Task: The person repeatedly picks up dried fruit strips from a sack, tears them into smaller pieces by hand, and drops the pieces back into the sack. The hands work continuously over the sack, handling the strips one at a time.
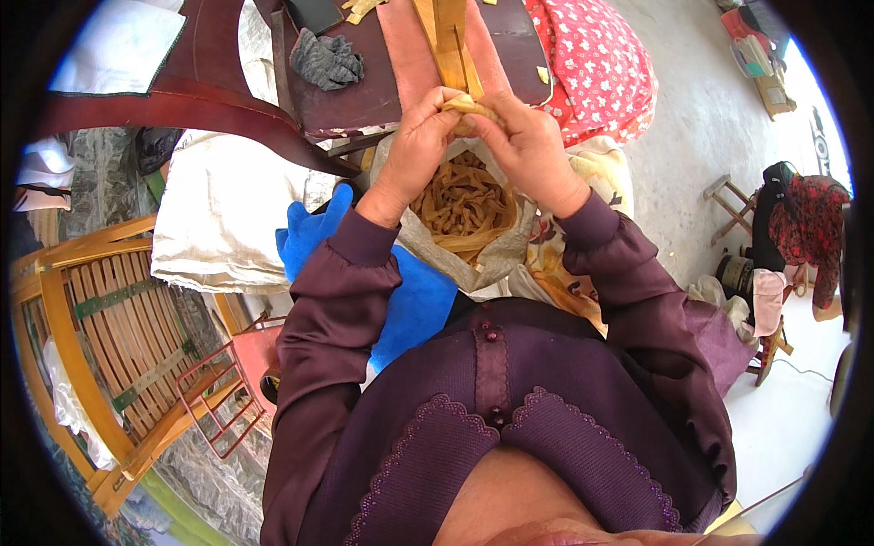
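My left hand point(416, 140) and my right hand point(529, 140) meet at the near edge of a dark red table. Between their thumbs and fingers they pinch a folded yellowish strip point(468, 104), partly covered by the fingers. Just beyond stands a yellow wooden stand point(425, 17) with a thin upright metal piece point(459, 54), on a pink towel point(399, 48). Under my wrists an open pale woven sack point(495, 265) holds a heap of tan, curled strips point(468, 198). What the strips are made of I cannot tell.
A grey knit glove point(328, 61) lies on the table point(334, 106). Left are a curved red wooden chair part point(205, 109), white cloth point(218, 211) and a slatted wooden chair point(123, 327). Red patterned fabric point(594, 68) bulges at right. Patterned clothing point(806, 228) is farther right, perhaps worn.
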